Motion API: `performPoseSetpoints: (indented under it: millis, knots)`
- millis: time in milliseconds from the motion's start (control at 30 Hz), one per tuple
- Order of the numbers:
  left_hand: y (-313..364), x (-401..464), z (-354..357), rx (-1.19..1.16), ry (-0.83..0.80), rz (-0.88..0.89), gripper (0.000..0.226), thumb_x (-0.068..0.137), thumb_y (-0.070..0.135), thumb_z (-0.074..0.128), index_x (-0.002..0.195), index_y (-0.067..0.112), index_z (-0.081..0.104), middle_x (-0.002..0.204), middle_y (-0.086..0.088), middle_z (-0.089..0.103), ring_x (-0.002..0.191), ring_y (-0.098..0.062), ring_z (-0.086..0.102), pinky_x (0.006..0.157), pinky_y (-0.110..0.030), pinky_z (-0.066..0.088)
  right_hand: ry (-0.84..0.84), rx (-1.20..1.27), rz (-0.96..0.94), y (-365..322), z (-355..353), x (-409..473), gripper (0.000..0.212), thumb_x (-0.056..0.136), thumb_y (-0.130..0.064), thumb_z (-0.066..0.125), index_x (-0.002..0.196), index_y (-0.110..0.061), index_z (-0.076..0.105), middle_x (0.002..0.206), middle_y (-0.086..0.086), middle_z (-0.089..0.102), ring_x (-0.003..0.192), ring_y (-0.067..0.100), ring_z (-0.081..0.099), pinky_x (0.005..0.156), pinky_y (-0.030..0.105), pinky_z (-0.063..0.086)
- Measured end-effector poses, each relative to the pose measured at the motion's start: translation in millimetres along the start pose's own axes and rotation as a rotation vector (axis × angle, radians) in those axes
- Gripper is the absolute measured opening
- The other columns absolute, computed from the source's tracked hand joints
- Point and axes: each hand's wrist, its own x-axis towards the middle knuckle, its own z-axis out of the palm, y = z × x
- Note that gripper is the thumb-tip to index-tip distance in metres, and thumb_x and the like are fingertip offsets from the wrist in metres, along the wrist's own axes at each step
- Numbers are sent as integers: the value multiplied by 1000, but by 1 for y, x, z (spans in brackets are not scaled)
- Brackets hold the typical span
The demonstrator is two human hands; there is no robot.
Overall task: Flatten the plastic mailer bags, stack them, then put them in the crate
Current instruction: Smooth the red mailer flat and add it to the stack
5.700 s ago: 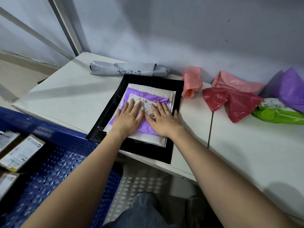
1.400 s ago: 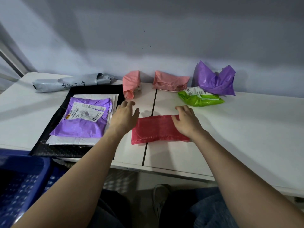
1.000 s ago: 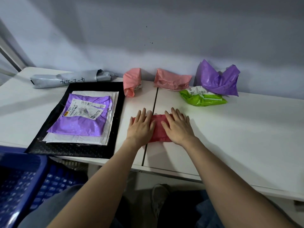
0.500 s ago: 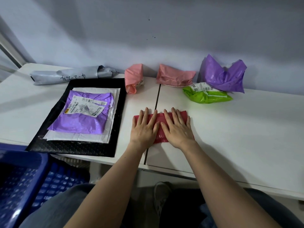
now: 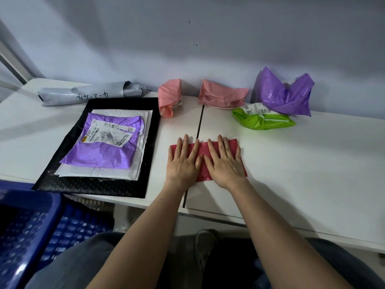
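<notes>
A red mailer bag [image 5: 202, 150] lies flat on the white table [image 5: 302, 167], across the seam between two tabletops. My left hand [image 5: 183, 161] and my right hand [image 5: 225, 163] press down on it side by side, palms flat and fingers spread. To the left sits a stack: a purple mailer [image 5: 104, 149] on a white mailer [image 5: 116, 174] on a black mailer [image 5: 93, 186]. The blue crate [image 5: 27, 230] stands below the table's front edge at the lower left.
Along the wall lie a rolled grey mailer [image 5: 87, 94], two crumpled pink mailers [image 5: 169, 97] [image 5: 223, 94], a green mailer [image 5: 262, 120] and a crumpled purple mailer [image 5: 285, 94]. My legs and a shoe [image 5: 205, 249] show under the table.
My hands came together onto the red mailer and now press it flat. Since half a second ago they have barely shifted. Earlier they pressed the purple mailer on the stack.
</notes>
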Motion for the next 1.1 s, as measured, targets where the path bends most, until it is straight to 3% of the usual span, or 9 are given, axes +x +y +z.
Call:
performPoseSetpoints:
  millis: [133,667,900,1000,1100]
  knots:
    - [1,1,-2,-34,-6,-8,57,100,42,15,150,25,-6,159,-12,-11,147,-27,-10,118,-46,-2,-3,17,7,0,1,1,57,100,-45,14,151,-27,-5,160,5,-14,147,19,-15,117,49,-10]
    - [1,2,-2,-62,-10,-27,59,101,42,15,150,19,-7,159,-12,-11,147,-27,-10,119,-47,-2,-22,26,38,0,6,4,67,100,-46,12,149,-9,-12,158,7,-18,147,18,-18,116,47,-11]
    - [0,2,1,-82,-3,-16,65,95,50,6,150,19,-6,159,-12,-11,147,-27,-10,118,-47,-3,-48,60,21,2,5,5,65,99,-48,12,149,-14,-13,158,6,-20,146,18,-19,116,47,-12]
    - [-2,2,0,-117,-8,-8,63,98,48,17,151,20,-5,158,-13,-13,147,-27,-12,118,-47,-5,-56,147,11,4,0,5,65,99,-46,21,149,-23,-14,158,5,-21,146,18,-19,115,48,-14]
    - [-5,1,-5,-231,3,1,70,96,49,32,151,21,-2,157,-15,-16,147,-28,-12,118,-45,-5,-17,342,22,5,-8,8,78,95,-43,42,149,-29,-13,158,3,-21,147,21,-17,116,49,-10]
